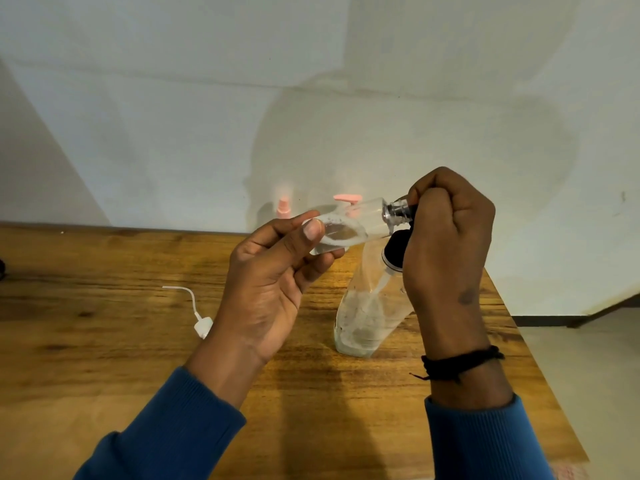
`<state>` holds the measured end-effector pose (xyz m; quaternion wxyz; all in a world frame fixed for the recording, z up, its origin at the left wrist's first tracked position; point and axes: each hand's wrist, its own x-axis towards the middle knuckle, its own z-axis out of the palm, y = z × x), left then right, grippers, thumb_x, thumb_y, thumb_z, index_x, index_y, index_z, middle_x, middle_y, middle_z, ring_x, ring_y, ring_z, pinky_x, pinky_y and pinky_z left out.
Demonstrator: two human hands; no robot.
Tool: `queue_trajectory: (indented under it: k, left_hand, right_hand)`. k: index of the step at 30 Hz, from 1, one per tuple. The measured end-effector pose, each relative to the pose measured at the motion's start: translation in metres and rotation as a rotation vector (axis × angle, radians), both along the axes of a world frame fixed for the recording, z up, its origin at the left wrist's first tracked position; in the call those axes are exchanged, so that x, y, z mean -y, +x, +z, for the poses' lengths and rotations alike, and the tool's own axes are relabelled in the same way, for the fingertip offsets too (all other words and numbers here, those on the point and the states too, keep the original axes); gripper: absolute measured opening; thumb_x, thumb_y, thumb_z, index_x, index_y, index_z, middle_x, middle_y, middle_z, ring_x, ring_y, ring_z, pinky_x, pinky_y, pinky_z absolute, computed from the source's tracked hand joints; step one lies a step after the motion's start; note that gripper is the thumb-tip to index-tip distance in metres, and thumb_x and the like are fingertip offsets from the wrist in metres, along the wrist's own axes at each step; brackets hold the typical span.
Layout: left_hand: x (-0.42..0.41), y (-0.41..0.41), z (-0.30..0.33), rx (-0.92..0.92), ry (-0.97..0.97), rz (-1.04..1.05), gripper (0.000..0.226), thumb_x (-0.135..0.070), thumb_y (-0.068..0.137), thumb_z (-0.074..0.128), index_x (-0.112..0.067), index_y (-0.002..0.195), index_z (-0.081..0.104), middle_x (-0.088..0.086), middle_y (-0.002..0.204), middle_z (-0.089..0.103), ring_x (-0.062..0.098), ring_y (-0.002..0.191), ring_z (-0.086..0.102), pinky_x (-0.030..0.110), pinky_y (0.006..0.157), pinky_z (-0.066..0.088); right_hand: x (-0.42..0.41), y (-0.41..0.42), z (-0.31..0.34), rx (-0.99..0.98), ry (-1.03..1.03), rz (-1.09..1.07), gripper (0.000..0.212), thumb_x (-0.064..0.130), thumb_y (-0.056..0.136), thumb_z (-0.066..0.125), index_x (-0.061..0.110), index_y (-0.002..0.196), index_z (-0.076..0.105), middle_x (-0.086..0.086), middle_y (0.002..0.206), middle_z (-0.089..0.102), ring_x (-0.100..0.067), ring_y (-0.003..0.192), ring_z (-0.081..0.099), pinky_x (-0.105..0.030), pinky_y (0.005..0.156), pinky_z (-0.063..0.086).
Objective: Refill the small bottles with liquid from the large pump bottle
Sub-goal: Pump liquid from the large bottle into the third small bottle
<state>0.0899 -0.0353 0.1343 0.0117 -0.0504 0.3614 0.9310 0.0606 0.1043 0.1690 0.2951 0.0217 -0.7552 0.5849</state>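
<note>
Against the wall, two pink-capped small bottles (283, 206); on the wooden counter (104, 306), a white pump tube (199, 317) and a large clear bottle (367, 317), black-capped, partly hidden behind the right wrist. Above the counter, a small clear plastic bottle (349, 226), tilted, pinched in left hand (270, 282) fingers; right hand (446, 237) fingers curled round its neck.

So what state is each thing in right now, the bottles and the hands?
Small clear bottle: held tilted, neck towards the pump, a little liquid inside.
Large pump bottle: leaning on the table, nearly empty.
Left hand: pinching the small bottle's base.
Right hand: grip curled over the black pump head.
Pink-capped bottles: upright by the wall.
White cap with tube: lying loose.
</note>
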Motion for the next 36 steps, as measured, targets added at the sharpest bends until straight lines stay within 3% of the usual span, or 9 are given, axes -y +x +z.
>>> queue_trajectory:
  k: [3, 7, 10, 15, 20, 26, 36]
  left_hand:
    - [0.001, -0.001, -0.001, 0.007, 0.001, 0.011, 0.031, -0.014, 0.069, 0.071, -0.005, 0.098, 0.067, 0.007, 0.098, 0.076, 0.022, 0.077, 0.073, 0.017, 0.060, 0.057]
    - [-0.001, 0.000, -0.001, 0.016, 0.001, 0.017, 0.043, -0.024, 0.061, 0.078, -0.005, 0.099, 0.070, 0.013, 0.101, 0.075, 0.022, 0.075, 0.073, 0.018, 0.059, 0.057]
    - [0.000, -0.001, 0.000, 0.010, 0.016, 0.016, 0.040, -0.028, 0.058, 0.079, -0.009, 0.093, 0.075, 0.016, 0.105, 0.074, 0.023, 0.077, 0.073, 0.019, 0.059, 0.057]
    - [0.001, -0.001, -0.001, 0.015, 0.025, 0.026, 0.036, -0.029, 0.059, 0.079, -0.011, 0.090, 0.077, 0.015, 0.106, 0.074, 0.022, 0.077, 0.073, 0.019, 0.058, 0.057]
    - [0.000, 0.000, 0.000, 0.012, 0.025, 0.003, 0.038, -0.028, 0.059, 0.078, -0.009, 0.093, 0.075, 0.015, 0.106, 0.074, 0.023, 0.077, 0.073, 0.018, 0.058, 0.057]
    - [0.001, 0.000, 0.000, 0.002, -0.009, 0.012, 0.030, -0.029, 0.059, 0.078, -0.015, 0.086, 0.080, 0.012, 0.104, 0.075, 0.021, 0.077, 0.073, 0.018, 0.058, 0.057]
    - [0.001, 0.001, -0.001, 0.010, -0.001, 0.009, 0.041, -0.028, 0.060, 0.078, -0.008, 0.096, 0.073, 0.015, 0.106, 0.075, 0.021, 0.076, 0.073, 0.018, 0.059, 0.057]
  right_hand:
    - [0.003, 0.001, -0.003, 0.007, -0.016, 0.007, 0.022, -0.002, 0.085, 0.035, 0.002, 0.067, 0.047, -0.009, 0.059, 0.040, -0.006, 0.048, 0.038, -0.025, 0.044, 0.030]
    - [0.001, 0.000, -0.002, 0.006, 0.013, -0.007, 0.021, 0.001, 0.084, 0.035, 0.001, 0.067, 0.048, -0.009, 0.060, 0.043, -0.007, 0.048, 0.040, -0.031, 0.044, 0.032]
    - [0.000, 0.000, -0.001, -0.013, 0.045, -0.034, 0.023, 0.002, 0.084, 0.036, 0.007, 0.065, 0.048, 0.000, 0.055, 0.042, -0.010, 0.052, 0.041, -0.036, 0.046, 0.035]
    - [0.003, -0.002, -0.008, -0.002, 0.004, -0.021, 0.021, 0.004, 0.083, 0.035, 0.006, 0.065, 0.047, 0.007, 0.054, 0.041, -0.007, 0.050, 0.040, -0.030, 0.046, 0.030]
    - [0.001, -0.001, -0.003, -0.030, 0.047, -0.045, 0.021, 0.003, 0.083, 0.036, 0.004, 0.066, 0.049, 0.001, 0.055, 0.044, -0.008, 0.051, 0.041, -0.034, 0.046, 0.032]
    - [0.002, -0.004, -0.010, -0.032, 0.017, -0.035, 0.021, 0.002, 0.083, 0.036, 0.002, 0.066, 0.048, 0.006, 0.054, 0.038, -0.007, 0.050, 0.038, -0.025, 0.046, 0.030]
    - [0.002, -0.003, -0.011, -0.025, 0.010, -0.005, 0.023, -0.003, 0.085, 0.035, 0.003, 0.066, 0.047, 0.008, 0.053, 0.037, -0.005, 0.046, 0.036, -0.018, 0.043, 0.026]
